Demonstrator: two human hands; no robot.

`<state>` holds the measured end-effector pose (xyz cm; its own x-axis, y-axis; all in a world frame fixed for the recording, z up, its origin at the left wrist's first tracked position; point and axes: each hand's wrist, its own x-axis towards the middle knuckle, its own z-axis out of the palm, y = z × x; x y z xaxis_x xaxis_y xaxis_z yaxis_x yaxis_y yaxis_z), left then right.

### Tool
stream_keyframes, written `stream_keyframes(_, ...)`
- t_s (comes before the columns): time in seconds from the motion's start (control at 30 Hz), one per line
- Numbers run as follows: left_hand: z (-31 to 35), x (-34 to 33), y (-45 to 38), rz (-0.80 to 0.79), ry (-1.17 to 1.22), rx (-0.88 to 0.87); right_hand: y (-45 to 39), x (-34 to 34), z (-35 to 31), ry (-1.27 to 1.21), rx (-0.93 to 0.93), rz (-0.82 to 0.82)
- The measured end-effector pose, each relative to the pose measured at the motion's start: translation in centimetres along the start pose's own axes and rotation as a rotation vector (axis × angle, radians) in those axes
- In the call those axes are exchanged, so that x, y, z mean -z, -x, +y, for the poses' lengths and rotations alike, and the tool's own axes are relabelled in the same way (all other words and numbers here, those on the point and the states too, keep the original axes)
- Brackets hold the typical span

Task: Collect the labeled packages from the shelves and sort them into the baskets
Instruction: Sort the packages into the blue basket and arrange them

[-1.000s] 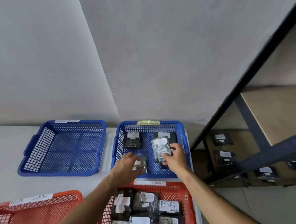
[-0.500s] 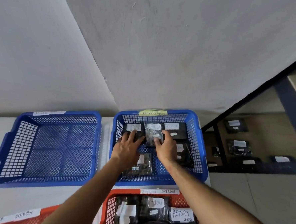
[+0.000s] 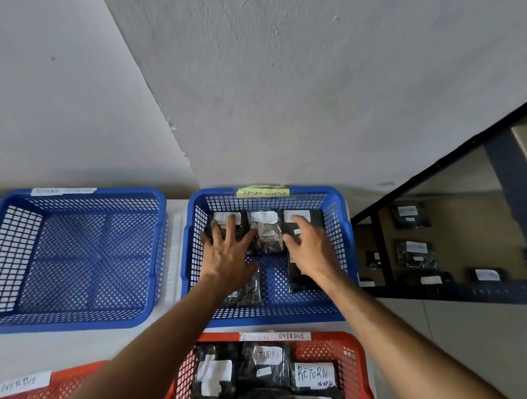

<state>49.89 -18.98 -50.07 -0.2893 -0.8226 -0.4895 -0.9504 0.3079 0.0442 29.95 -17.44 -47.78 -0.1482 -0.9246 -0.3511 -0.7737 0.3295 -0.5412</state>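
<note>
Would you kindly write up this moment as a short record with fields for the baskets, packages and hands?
active basket: blue basket tagged RETURN OVERDUE
its contents: black labeled packages, three in the far row, more nearer
left hand: left hand flat on far-left package, fingers spread
right hand: right hand resting on far-right package
middle package: middle package between the hands
other blue basket: left blue basket, no packages
red basket: red basket holding RETURN packages
shelf: shelf at right, packages remaining
</note>
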Motion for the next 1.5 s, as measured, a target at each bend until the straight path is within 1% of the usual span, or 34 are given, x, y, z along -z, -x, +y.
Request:
stream_keyframes(0.07, 0.1, 0.2, 0.4, 0.046, 0.027, -0.039, 0.4, 1.4, 1.8, 0.129, 0.023, 0.004)
stream_keyframes(0.17, 0.6, 0.1, 1.0, 0.193, 0.051, -0.141, 1.6, 1.4, 3.5, 0.383, 0.128, -0.154)
stream_keyframes(0.2, 0.8, 0.1, 1.0, 0.215, 0.064, -0.169, 2.0, 0.9, 3.7, 0.451, 0.162, -0.196)
stream_keyframes(0.27, 1.2, 0.2, 0.3, 0.210, 0.076, -0.202, 2.5, 0.3, 3.6, 0.514, 0.188, -0.208)
stream_keyframes(0.4, 1.6, 0.7, -2.1, 0.117, -0.025, -0.216, 2.8, 0.1, 3.6, 0.497, 0.178, -0.189)
stream_keyframes(0.5, 1.5, 1.2, -3.1, 0.124, -0.061, -0.247, 3.1, -0.2, 3.3, 0.459, 0.187, -0.158)
stream_keyframes(0.57, 1.5, 1.1, -2.9, 0.183, -0.035, -0.294, 3.2, -0.4, 3.2, 0.436, 0.179, -0.151)
stream_keyframes(0.67, 1.5, 0.5, -1.9, 0.319, 0.071, -0.357, 3.1, -0.6, 3.5, 0.412, 0.154, -0.152)
stream_keyframes(0.8, 1.4, 0.2, -0.5, 0.515, 0.175, -0.355, 2.8, -0.6, 3.8, 0.393, 0.148, -0.141)
stream_keyframes(0.87, 1.4, 0.1, 0.1, 0.539, 0.224, -0.336, 2.7, -0.7, 3.8, 0.323, 0.148, -0.094)
stream_keyframes(0.93, 1.5, -0.3, 0.6, 0.520, 0.278, -0.317, 2.5, -0.6, 3.2, 0.090, 0.114, -0.004)
stream_keyframes(0.97, 1.5, -0.5, 0.7, 0.504, 0.301, -0.313, 2.3, -0.6, 2.3, -0.060, 0.053, 0.022)
stream_keyframes(1.03, 1.8, -1.0, 0.7, 0.448, 0.344, -0.311, 1.5, -0.5, 0.3, -0.338, -0.122, -0.010)
stream_keyframes(1.1, 1.9, -1.3, 0.5, 0.389, 0.389, -0.298, 0.6, -0.6, -1.5, -0.507, -0.261, -0.069)
stream_keyframes(1.17, 1.8, -1.5, 0.3, 0.360, 0.439, -0.274, 0.1, -0.7, -2.6, -0.590, -0.353, -0.124)
stream_keyframes(1.23, 1.6, -1.8, 0.3, 0.343, 0.496, -0.246, -0.2, -1.1, -2.7, -0.616, -0.383, -0.135)
stream_keyframes(1.37, 2.0, -1.5, 0.9, 0.323, 0.615, -0.184, 0.0, -1.2, -1.7, -0.653, -0.357, -0.111)
stream_keyframes(1.43, 2.4, -1.1, 1.1, 0.354, 0.681, -0.134, 0.4, -0.6, -1.3, -0.660, -0.327, -0.102)
stream_keyframes(1.5, 2.8, -0.4, 1.1, 0.384, 0.769, -0.049, 1.0, 0.0, -0.8, -0.708, -0.300, -0.129)
